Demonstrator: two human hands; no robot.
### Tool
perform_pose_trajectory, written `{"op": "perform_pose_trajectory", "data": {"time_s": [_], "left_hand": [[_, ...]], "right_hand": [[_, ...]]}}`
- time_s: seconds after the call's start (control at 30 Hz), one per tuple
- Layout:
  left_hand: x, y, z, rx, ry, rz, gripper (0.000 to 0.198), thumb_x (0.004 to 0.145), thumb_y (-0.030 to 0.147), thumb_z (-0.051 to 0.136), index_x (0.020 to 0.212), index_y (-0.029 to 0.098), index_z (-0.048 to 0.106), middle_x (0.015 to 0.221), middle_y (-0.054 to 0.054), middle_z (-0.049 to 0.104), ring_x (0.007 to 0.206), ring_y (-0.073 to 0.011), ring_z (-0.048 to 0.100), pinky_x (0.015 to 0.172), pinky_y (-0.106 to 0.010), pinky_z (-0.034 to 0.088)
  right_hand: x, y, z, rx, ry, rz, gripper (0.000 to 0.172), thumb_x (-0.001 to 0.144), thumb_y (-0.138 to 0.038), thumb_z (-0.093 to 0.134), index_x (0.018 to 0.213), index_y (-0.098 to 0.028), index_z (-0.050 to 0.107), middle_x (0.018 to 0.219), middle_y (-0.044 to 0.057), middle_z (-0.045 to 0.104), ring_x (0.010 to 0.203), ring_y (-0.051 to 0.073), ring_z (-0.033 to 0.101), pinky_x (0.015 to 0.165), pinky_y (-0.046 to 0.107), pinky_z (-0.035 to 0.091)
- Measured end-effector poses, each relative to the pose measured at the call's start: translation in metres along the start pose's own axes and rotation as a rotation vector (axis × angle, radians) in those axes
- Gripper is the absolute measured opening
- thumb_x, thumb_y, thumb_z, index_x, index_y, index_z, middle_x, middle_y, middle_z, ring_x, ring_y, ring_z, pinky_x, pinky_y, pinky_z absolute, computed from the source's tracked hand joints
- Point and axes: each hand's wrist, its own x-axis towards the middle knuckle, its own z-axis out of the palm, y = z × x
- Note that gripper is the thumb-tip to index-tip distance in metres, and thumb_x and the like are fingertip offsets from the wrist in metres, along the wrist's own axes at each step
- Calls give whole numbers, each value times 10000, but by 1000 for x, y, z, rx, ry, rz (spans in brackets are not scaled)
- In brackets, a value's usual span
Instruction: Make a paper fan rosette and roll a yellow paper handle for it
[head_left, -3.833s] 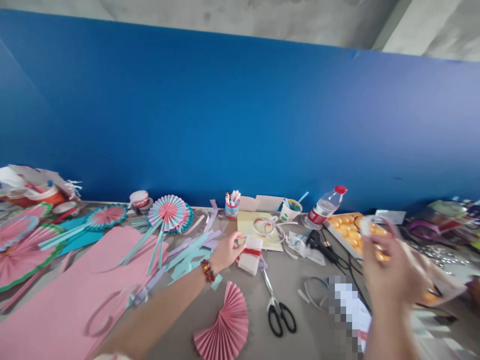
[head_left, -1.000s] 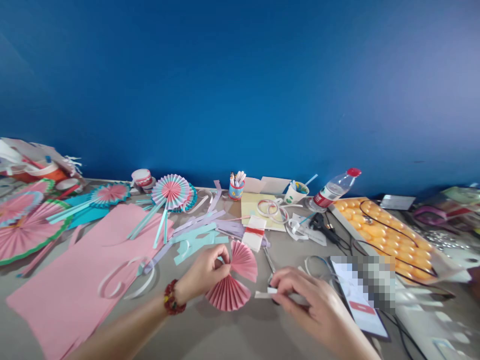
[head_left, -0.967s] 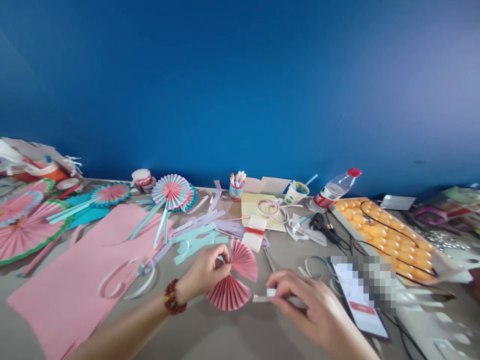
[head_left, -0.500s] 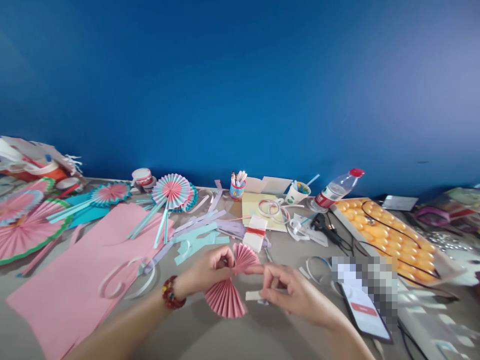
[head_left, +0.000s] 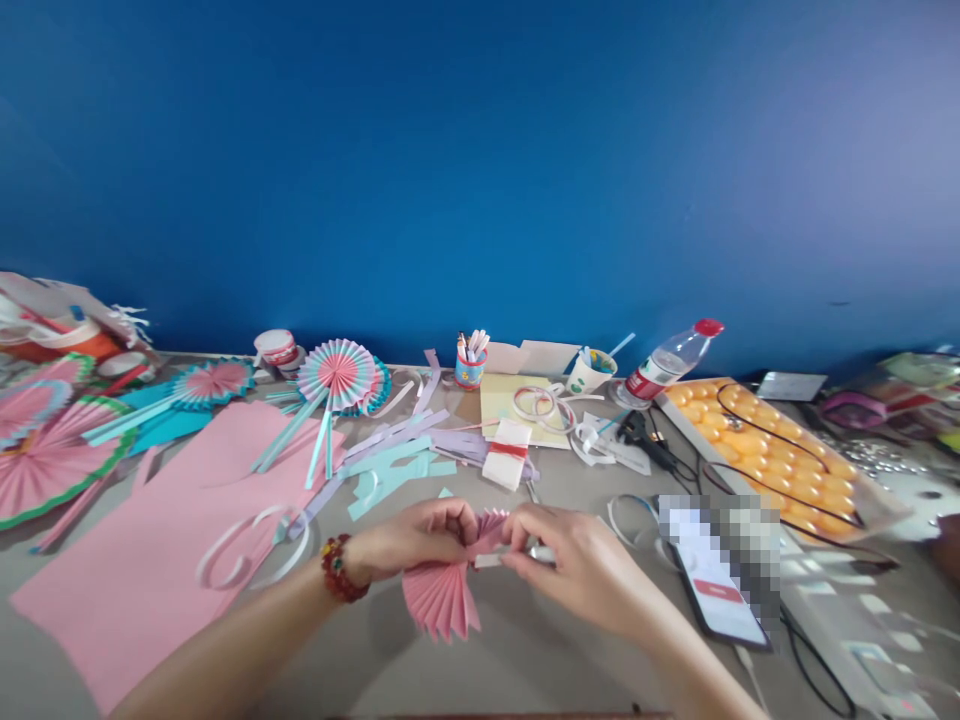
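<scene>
My left hand [head_left: 431, 535], a beaded bracelet at its wrist, is closed on the middle of a pink pleated paper fan [head_left: 442, 597]. The folds spread out below the hand, and a smaller fanned part [head_left: 492, 520] shows above, partly covered by my fingers. Close against it on the right, my right hand [head_left: 555, 552] pinches a short white strip [head_left: 490, 562] whose left end reaches the fan. A small whitish piece also shows between the right fingers; its kind is unclear. Beyond the hands lies a white card wound with red string [head_left: 507, 454].
Pink paper sheets [head_left: 150, 530] cover the left side, with a finished pinwheel fan [head_left: 337, 375] behind. A phone [head_left: 716, 575] and an orange bubbly panel [head_left: 761, 450] lie right. A bottle [head_left: 667, 368], pen cup [head_left: 470, 369] and paper cup [head_left: 589, 372] stand along the blue wall [head_left: 480, 180].
My right hand has moved left and up, bringing the white strip against the fan's middle. The fan's upper part is now more covered. The view has shifted slightly.
</scene>
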Motion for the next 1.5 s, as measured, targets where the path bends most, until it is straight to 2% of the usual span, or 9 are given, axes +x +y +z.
{"op": "perform_pose_trajectory", "data": {"time_s": [0.17, 0.47, 0.8, 1.13, 1.5], "left_hand": [[0, 2, 5, -147, -61, -32, 152, 759, 206, 685, 864, 164, 584, 835, -28, 683, 792, -157, 634, 733, -265, 424], [0, 3, 6, -211, -71, -41, 151, 747, 189, 714, 840, 154, 601, 817, -33, 692, 784, -167, 648, 741, -276, 435], [1, -4, 4, -258, -75, -23, 155, 742, 146, 715, 855, 132, 611, 835, -59, 703, 802, -176, 654, 754, -275, 446], [1, -2, 6, -276, -69, -23, 156, 729, 132, 719, 846, 123, 617, 819, -57, 695, 798, -172, 650, 749, -267, 439], [2, -6, 6, -281, -66, -15, 155, 736, 142, 736, 844, 121, 627, 799, -50, 680, 790, -175, 648, 742, -272, 435]], "right_hand": [[3, -3, -3, -52, -27, 20, 84, 853, -189, 585, 783, -237, 584, 789, -38, 701, 698, 144, 647, 614, 218, 386], [5, -5, -1, -103, -22, 39, 92, 825, -161, 598, 774, -235, 581, 775, -46, 699, 681, 135, 640, 593, 216, 336], [5, -10, 5, -173, -88, 124, 69, 846, -182, 561, 812, -227, 602, 819, -17, 713, 759, 161, 661, 633, 239, 321], [5, -7, 10, -172, -55, 167, 12, 820, -238, 615, 813, -229, 612, 818, -17, 717, 739, 167, 657, 614, 246, 314], [8, -8, 16, -191, -24, 194, 136, 821, -337, 695, 797, -229, 615, 802, -19, 732, 728, 178, 674, 609, 253, 318]]}}
